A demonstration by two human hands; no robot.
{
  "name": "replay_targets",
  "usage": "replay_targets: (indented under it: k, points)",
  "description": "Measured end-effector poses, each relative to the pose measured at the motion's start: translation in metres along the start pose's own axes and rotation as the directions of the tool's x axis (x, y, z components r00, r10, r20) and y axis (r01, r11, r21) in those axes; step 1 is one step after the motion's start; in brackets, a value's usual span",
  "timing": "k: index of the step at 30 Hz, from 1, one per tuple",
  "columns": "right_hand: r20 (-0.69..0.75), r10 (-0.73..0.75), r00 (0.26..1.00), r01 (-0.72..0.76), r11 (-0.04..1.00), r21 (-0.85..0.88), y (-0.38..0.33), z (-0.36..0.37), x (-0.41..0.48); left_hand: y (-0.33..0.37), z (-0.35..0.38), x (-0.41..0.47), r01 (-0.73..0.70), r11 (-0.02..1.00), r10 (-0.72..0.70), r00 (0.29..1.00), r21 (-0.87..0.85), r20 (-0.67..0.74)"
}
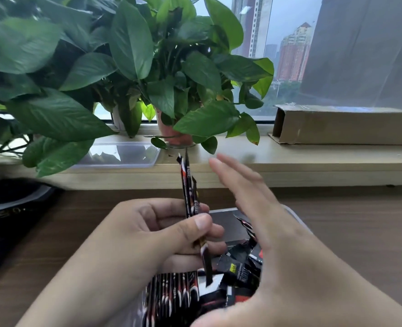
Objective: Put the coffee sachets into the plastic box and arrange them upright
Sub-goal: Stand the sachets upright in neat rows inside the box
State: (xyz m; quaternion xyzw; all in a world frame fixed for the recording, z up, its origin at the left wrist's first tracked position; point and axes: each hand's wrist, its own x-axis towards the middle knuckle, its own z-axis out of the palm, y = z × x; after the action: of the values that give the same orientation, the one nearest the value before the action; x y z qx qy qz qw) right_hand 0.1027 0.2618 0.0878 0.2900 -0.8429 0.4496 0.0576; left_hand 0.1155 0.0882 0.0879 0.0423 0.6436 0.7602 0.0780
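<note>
Above the plastic box, coffee sachets pinched upright in the left hand — right hand unclenched.

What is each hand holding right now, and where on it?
The left hand pinches a few coffee sachets near their middle, thumb against fingers. The right hand is open and holds nothing.

Head camera looks forward and down, near the desk.

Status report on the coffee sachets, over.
Left hand pinches a few sachets over the plastic box. Right hand open, blurred, above it. Loose sachets jumbled inside. Nothing in the way.
</note>
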Motion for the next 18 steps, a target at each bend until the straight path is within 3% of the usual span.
replay_targets:
  k: [3,8,14,18]
  points:
    - [0.06,-0.062,0.996,0.074,0.97,-0.233,-0.006,0.001,-0.006,-0.003,-0.003,-0.001,0.056,0.995,-0.068,0.983,0.077,0.169]
    - [-0.008,-0.125,0.992,0.12,0.962,-0.245,0.006,0.0,-0.01,-0.008,-0.002,-0.003,0.085,0.991,-0.11,0.961,0.106,0.256]
    - [-0.018,-0.115,0.993,0.112,0.986,-0.122,0.01,0.007,-0.009,-0.01,0.002,-0.004,0.062,0.998,-0.064,0.989,0.021,0.135]
    - [0.015,-0.027,1.0,0.028,0.993,-0.117,0.01,0.004,-0.011,-0.008,0.005,-0.006,0.022,0.992,-0.029,0.998,0.122,0.059]
